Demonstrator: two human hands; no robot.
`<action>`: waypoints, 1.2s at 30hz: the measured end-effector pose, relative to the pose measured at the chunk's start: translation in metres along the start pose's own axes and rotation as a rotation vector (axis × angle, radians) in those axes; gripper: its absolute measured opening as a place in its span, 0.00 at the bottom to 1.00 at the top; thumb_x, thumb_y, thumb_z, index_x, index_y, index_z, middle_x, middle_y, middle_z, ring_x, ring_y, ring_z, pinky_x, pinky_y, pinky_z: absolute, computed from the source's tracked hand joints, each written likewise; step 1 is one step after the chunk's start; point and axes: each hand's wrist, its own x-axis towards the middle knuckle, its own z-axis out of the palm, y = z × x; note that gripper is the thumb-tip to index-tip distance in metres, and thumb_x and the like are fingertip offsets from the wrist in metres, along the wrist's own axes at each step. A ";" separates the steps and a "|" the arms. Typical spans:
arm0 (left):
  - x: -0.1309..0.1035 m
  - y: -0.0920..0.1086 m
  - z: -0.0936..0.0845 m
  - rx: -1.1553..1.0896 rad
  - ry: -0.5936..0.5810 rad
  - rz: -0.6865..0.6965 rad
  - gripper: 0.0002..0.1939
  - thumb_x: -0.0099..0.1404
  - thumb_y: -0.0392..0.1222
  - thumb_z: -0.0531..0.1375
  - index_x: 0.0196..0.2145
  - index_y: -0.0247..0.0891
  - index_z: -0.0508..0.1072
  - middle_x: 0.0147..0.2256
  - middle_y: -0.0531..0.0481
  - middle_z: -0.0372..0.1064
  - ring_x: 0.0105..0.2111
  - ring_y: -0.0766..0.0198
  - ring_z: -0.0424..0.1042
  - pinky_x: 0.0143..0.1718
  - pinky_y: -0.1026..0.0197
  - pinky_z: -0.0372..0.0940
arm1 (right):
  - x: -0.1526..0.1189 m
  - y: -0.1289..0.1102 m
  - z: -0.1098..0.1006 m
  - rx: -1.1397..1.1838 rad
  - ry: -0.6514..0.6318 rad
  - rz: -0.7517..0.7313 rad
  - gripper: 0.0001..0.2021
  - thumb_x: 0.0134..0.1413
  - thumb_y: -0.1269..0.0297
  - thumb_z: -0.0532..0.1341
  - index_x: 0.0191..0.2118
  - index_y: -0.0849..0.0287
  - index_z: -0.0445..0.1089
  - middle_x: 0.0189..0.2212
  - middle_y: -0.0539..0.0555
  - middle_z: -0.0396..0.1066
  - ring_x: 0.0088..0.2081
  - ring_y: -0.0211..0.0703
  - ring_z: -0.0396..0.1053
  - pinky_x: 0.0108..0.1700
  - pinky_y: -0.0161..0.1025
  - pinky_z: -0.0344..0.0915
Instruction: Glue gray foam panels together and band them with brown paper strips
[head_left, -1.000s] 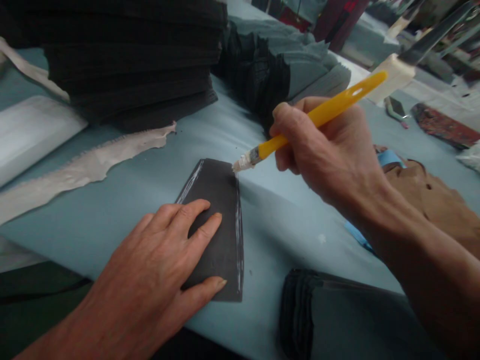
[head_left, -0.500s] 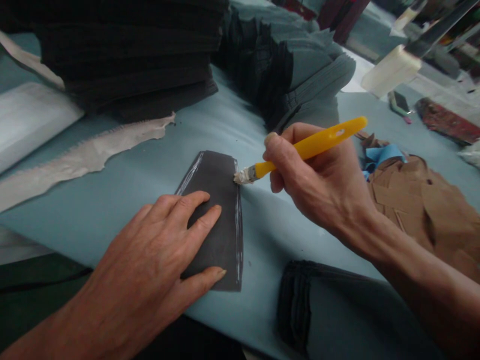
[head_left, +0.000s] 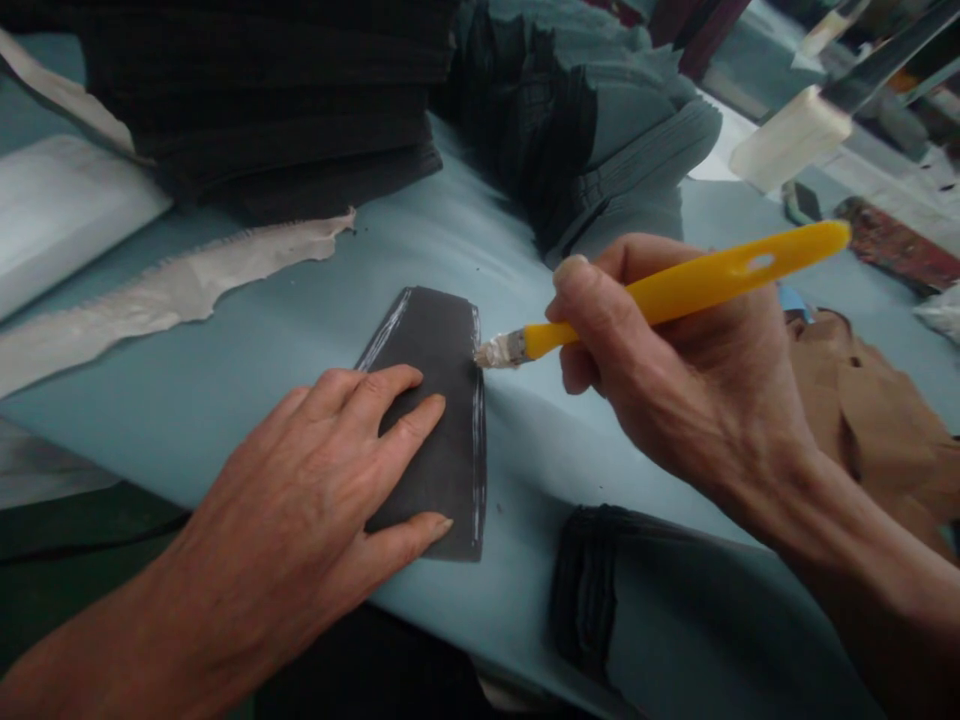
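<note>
A dark grey panel (head_left: 442, 430) lies flat on the blue-grey table, with white streaks along its left and right edges. My left hand (head_left: 330, 470) rests on its left part, fingers spread, holding nothing. Between the thumb and fingers of my right hand (head_left: 660, 350) is a brush with a yellow handle (head_left: 727, 285). Its white-coated bristles (head_left: 495, 352) touch the panel's right edge near the top. The palm side of my right hand is hidden.
Tall stacks of dark pieces (head_left: 285, 100) stand behind, with more grey pieces (head_left: 637, 150) beside them. A folded dark stack (head_left: 675, 610) sits at the front right, brown scraps (head_left: 877, 400) at the right. A pale torn strip (head_left: 187, 285) lies left.
My right hand and the brush handle have shifted right, and the handle lies lower towards the table. The bristles stay at the panel's right edge. My left hand has kept its place on the panel.
</note>
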 end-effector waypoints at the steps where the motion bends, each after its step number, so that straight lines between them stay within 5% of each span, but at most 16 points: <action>1: 0.000 0.000 0.000 0.003 -0.001 0.003 0.34 0.59 0.47 0.70 0.61 0.30 0.75 0.59 0.27 0.71 0.52 0.31 0.73 0.47 0.30 0.75 | 0.002 0.002 0.001 -0.020 0.021 -0.033 0.18 0.70 0.58 0.63 0.26 0.53 0.65 0.19 0.47 0.66 0.20 0.36 0.60 0.23 0.38 0.55; 6: 0.001 0.000 -0.002 0.012 0.008 0.013 0.35 0.58 0.47 0.72 0.60 0.28 0.75 0.58 0.25 0.72 0.52 0.30 0.73 0.47 0.30 0.75 | 0.006 0.013 0.006 -0.097 -0.031 -0.150 0.18 0.72 0.56 0.61 0.28 0.53 0.64 0.21 0.48 0.69 0.23 0.39 0.63 0.29 0.40 0.58; 15: -0.001 -0.002 0.003 0.016 0.019 0.021 0.36 0.59 0.51 0.71 0.61 0.30 0.75 0.58 0.27 0.72 0.52 0.32 0.73 0.47 0.31 0.76 | -0.010 0.013 -0.007 -0.143 -0.123 -0.225 0.16 0.70 0.56 0.63 0.29 0.54 0.67 0.19 0.46 0.68 0.19 0.34 0.61 0.23 0.37 0.54; 22: 0.000 -0.003 0.000 -0.001 0.047 0.048 0.35 0.59 0.52 0.70 0.60 0.29 0.75 0.56 0.27 0.73 0.49 0.33 0.74 0.44 0.30 0.77 | -0.010 0.019 -0.012 -0.284 -0.266 -0.495 0.07 0.71 0.64 0.64 0.38 0.59 0.72 0.20 0.43 0.64 0.18 0.31 0.57 0.25 0.36 0.55; 30: 0.001 -0.002 0.000 0.004 0.055 0.049 0.33 0.61 0.51 0.69 0.59 0.30 0.74 0.57 0.29 0.72 0.49 0.34 0.74 0.43 0.31 0.77 | -0.025 0.015 -0.023 -0.287 -0.379 -0.484 0.07 0.72 0.64 0.63 0.39 0.57 0.72 0.25 0.47 0.72 0.22 0.33 0.68 0.26 0.34 0.60; 36: 0.000 -0.002 0.001 0.018 0.054 0.042 0.33 0.62 0.52 0.68 0.60 0.31 0.74 0.57 0.29 0.72 0.49 0.34 0.73 0.44 0.31 0.77 | -0.019 0.014 -0.027 -0.247 -0.314 -0.472 0.07 0.72 0.62 0.64 0.40 0.58 0.74 0.24 0.44 0.70 0.21 0.29 0.63 0.26 0.31 0.60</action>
